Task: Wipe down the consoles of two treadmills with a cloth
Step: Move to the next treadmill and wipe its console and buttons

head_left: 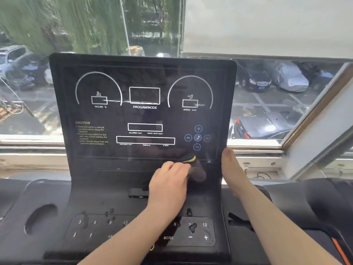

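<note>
A black treadmill console [107, 150] stands upright in front of me, its display printed with white dials and boxes. My left hand [170, 180] grips a dark cloth [193, 166] with a yellow edge and presses it on the lower right of the display, just under the round music buttons [197, 138]. My right hand [232, 169] holds the console's right edge, thumb on the front and fingers hidden behind the panel. A white smear line [122, 101] runs across the middle of the display.
Below the display lies a flat button panel [198, 233] with wet drops [192, 227] on it. A cup holder recess [41, 219] sits at the lower left. A window [277, 92] over parked cars is close behind. A dark padded rail [315, 203] lies to the right.
</note>
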